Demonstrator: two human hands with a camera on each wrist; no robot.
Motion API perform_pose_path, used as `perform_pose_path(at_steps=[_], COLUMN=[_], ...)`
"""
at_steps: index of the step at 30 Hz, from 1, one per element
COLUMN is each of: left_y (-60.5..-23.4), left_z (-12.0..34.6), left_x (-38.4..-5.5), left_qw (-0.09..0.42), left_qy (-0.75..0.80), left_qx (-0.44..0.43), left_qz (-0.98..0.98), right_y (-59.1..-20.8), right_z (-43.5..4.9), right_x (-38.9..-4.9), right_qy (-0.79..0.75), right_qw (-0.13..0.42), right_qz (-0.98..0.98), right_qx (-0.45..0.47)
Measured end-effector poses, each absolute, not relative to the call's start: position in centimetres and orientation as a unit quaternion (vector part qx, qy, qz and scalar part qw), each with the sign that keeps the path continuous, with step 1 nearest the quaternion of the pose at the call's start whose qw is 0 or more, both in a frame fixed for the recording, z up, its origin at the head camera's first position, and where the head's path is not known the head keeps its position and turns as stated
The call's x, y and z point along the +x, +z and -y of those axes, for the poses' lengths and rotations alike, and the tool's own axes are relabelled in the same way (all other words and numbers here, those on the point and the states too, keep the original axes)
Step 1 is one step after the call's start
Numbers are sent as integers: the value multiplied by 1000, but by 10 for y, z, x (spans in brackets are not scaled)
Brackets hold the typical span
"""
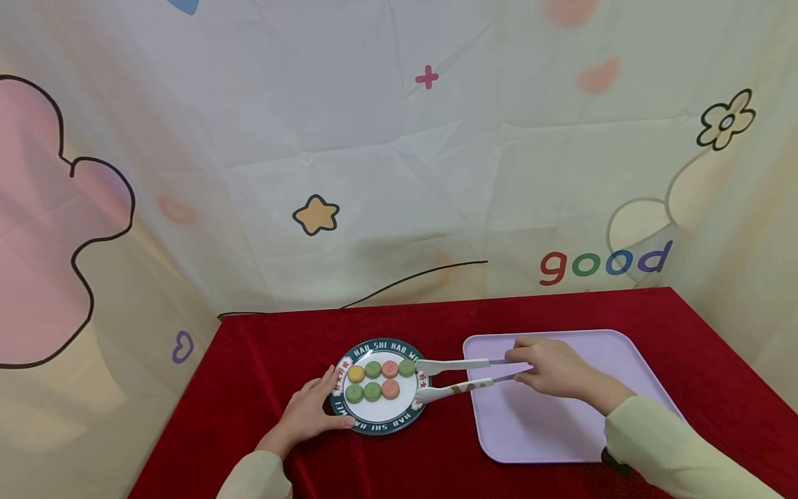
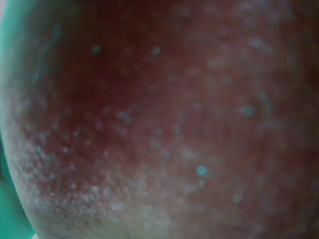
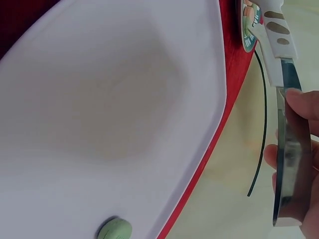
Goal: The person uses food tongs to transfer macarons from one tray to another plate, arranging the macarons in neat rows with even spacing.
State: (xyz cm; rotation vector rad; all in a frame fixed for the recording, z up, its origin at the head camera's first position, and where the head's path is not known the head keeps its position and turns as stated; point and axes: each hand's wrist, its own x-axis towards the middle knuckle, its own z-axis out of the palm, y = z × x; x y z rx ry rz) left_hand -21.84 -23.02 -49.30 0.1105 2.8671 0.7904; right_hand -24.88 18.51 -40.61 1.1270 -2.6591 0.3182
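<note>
A round plate (image 1: 380,414) with a dark patterned rim carries several small round cakes in green, pink and yellow, among them a green cake (image 1: 406,367) at its right. My left hand (image 1: 307,412) rests at the plate's left rim, fingers and thumb spread along the edge. In my right hand (image 1: 555,367) I hold metal tongs (image 1: 458,364) with white tips. Their spread tips reach over the plate's right side, the far one beside that green cake. Close skin fills the left wrist view, blurred.
A lilac tray (image 1: 530,433) lies right of the plate, under my right hand. On it sits one green cake (image 3: 115,229), seen in the right wrist view. Red cloth (image 1: 430,471) covers the table, and a printed curtain (image 1: 399,173) hangs behind.
</note>
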Motion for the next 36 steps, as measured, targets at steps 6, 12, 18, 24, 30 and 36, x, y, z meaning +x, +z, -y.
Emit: perform_pose_path(at_steps=[6,12,18,24,30,36], left_y=[-493,-493,-493,-492,-492,-492], left_z=[230,230,230,229,229,229], left_x=[-218,-218,-218,-218,-218,-218], left_qw=[83,81,81,80,81,81], left_qy=[266,265,266,267,268,266], left_qx=[36,37,34,35,31,34], left_qz=[-960,-960,-960,-960,-960,-960], right_y=[-406,-406,-406,-402,-398,-398], right_z=[-194,-202,-212,-221,-227,-234], right_x=[-247,-245,-242,-238,-235,-233], right_qy=[113,117,113,113,116,126], right_qw=[123,127,131,118,94,78], right_qz=[909,911,918,925,936,941], right_qx=[382,375,357,342,319,305])
